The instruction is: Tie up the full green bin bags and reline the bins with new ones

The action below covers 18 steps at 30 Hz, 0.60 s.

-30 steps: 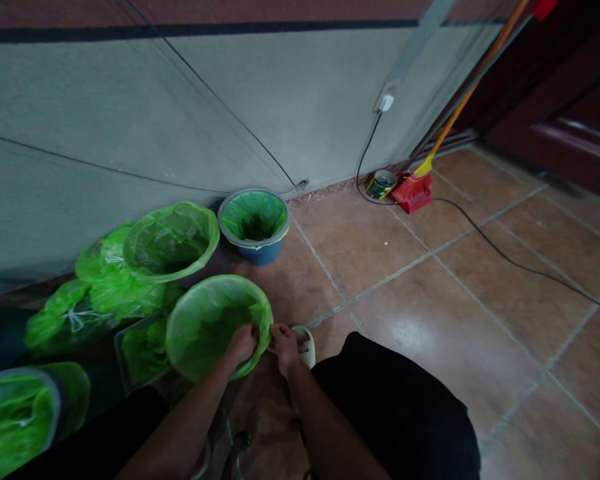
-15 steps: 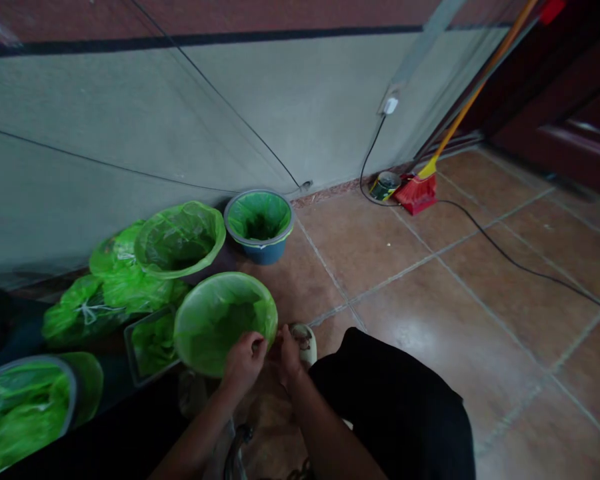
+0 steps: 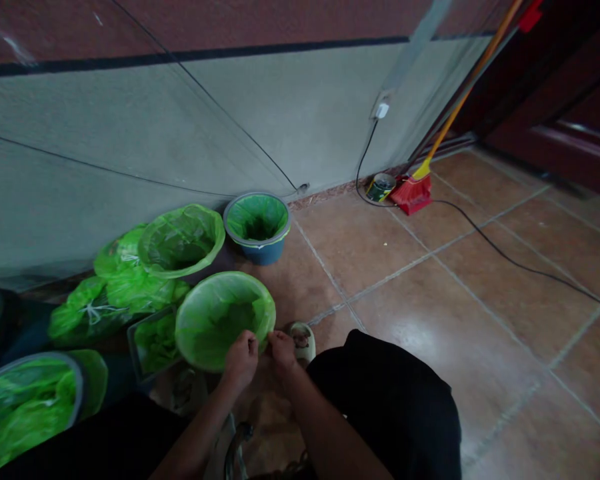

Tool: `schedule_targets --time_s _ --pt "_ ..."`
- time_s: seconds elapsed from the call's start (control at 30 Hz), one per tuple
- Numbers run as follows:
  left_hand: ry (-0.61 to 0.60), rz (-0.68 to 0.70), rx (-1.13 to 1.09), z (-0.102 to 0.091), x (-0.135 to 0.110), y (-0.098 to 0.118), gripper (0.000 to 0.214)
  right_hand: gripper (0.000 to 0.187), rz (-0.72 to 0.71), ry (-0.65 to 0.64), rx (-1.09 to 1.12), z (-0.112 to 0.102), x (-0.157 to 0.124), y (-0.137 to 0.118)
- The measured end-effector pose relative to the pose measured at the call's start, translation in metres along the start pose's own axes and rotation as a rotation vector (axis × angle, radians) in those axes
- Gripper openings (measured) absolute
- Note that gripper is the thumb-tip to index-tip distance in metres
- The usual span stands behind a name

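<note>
A bucket lined with a translucent green plastic bag [image 3: 200, 310] stands between my feet, the bag's edge folded over its rim. At the near side of that rim, my left hand [image 3: 241, 362] is closed, fingers curled over the bag's edge. My right hand [image 3: 282, 349] pinches the bag's edge a little to the right, just outside the rim. The fingertips of both hands are partly hidden. Behind my right hand shows the tip of a pale shoe [image 3: 304, 340].
Beyond stand another green-lined bucket [image 3: 180, 272] and a blue-grey bucket [image 3: 263, 255]. Left are tied green bags [image 3: 87, 310], a rectangular bin [image 3: 136, 350] and a round lined bin [image 3: 79, 393]. A broom [image 3: 413, 193], a can [image 3: 381, 188] and a black cable [image 3: 505, 255] lie along the right.
My right hand has shifted slightly left and up, closer to the rim. My left hand has moved slightly left. The camera view has tilted a little.
</note>
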<state>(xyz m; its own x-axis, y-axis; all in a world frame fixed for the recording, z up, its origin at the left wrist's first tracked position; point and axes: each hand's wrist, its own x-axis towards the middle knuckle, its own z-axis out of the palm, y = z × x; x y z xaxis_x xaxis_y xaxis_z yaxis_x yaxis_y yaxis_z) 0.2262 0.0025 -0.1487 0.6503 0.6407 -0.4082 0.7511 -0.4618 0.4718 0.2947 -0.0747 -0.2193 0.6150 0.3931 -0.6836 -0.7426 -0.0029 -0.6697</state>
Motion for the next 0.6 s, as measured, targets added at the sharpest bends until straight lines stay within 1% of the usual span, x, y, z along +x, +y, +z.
schedule_targets --time_s 0.13,0.27,0.37,0.43,0.5,0.57,0.6 --pt "-0.052 0.003 0.036 -0.005 0.004 -0.005 0.017 0.025 0.064 -0.011 0.043 -0.002 0.001 0.002" --pt "-0.093 0.017 0.004 -0.01 0.006 -0.011 0.019 0.028 0.096 -0.011 0.067 -0.004 0.001 0.0" --pt "-0.1 0.032 -0.03 -0.016 0.001 -0.016 0.024 0.032 0.089 -0.022 0.131 -0.004 -0.002 -0.001" --pt "-0.106 0.02 -0.05 -0.02 -0.004 -0.018 0.028 0.039 0.119 -0.057 0.184 -0.003 -0.006 -0.001" --pt "-0.135 0.009 -0.053 -0.023 -0.01 -0.019 0.024 0.043 0.147 -0.104 0.208 -0.002 -0.008 0.0" --pt "-0.184 0.006 0.006 -0.023 -0.015 -0.018 0.018 0.038 0.133 -0.118 0.185 -0.002 -0.007 0.003" --pt "-0.198 0.0 0.055 -0.023 -0.016 -0.017 0.017 0.034 0.094 -0.101 0.146 -0.003 -0.006 0.005"
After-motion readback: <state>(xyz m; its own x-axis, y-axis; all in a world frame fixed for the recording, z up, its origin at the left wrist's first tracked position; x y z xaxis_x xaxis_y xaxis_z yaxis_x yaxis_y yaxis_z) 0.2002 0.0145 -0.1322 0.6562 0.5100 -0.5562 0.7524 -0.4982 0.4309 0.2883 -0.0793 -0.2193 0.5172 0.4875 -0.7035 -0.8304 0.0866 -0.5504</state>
